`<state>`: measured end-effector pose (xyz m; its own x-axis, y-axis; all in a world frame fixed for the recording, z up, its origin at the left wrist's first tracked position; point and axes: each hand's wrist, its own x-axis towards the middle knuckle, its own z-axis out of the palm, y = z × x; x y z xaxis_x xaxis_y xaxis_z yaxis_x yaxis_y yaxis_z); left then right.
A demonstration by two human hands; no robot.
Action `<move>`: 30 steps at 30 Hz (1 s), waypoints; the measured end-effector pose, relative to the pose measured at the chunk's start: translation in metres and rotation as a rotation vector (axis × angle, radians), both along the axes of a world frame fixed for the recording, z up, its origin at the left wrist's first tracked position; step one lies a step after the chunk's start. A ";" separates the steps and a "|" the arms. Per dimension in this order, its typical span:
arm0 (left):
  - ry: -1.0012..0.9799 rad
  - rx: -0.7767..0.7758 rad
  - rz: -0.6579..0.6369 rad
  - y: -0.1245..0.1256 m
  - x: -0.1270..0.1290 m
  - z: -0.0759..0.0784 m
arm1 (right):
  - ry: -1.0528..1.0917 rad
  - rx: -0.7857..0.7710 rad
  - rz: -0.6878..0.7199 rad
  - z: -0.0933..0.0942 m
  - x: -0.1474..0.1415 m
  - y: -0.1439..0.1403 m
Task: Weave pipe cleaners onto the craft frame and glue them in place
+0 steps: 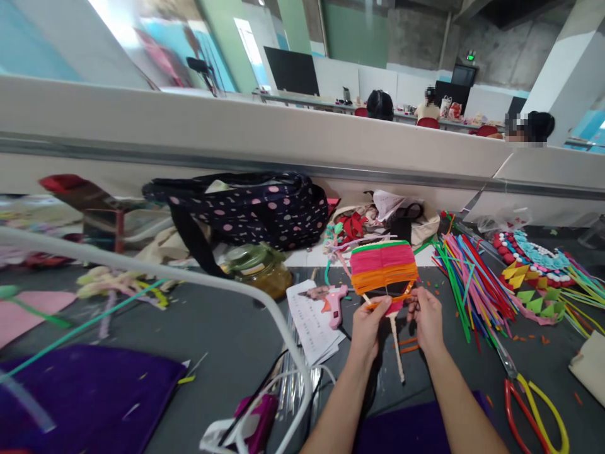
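Head cam looks down at two bare hands over a dark grey table [227, 328]. Left hand [367, 329] and right hand [426, 318] both pinch one orange strip [388, 301] at the bottom edge of one paddle fan [384, 268], striped green, pink and orange, its stick pointing toward the person. Just left sits one pink glue gun [331, 301] on some printed sheets. One polka-dot bag [250, 211] and one amber jar [261, 270] sit further back. Right side has a big pile of coloured strips [466, 280], too many to count, plus one pair of red-and-yellow scissors [534, 397]. A white divider wall runs behind; three people sit beyond it.
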<state>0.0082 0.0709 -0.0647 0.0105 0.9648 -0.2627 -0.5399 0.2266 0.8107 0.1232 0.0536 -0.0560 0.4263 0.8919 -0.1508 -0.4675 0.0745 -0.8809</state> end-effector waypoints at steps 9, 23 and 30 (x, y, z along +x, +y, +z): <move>0.032 0.040 0.021 -0.001 0.000 0.000 | -0.185 -0.034 0.182 0.003 -0.002 -0.002; -0.032 0.010 0.124 0.003 -0.006 0.003 | -1.021 -0.098 0.292 0.021 0.084 -0.019; -0.064 0.005 0.164 0.002 -0.006 0.009 | -1.369 -0.189 0.713 0.021 0.079 -0.030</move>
<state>0.0020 0.0728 -0.0560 -0.1307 0.9562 -0.2620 -0.6201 0.1274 0.7741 0.2020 0.0235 -0.0350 -0.1609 0.9763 -0.1446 0.7831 0.0371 -0.6208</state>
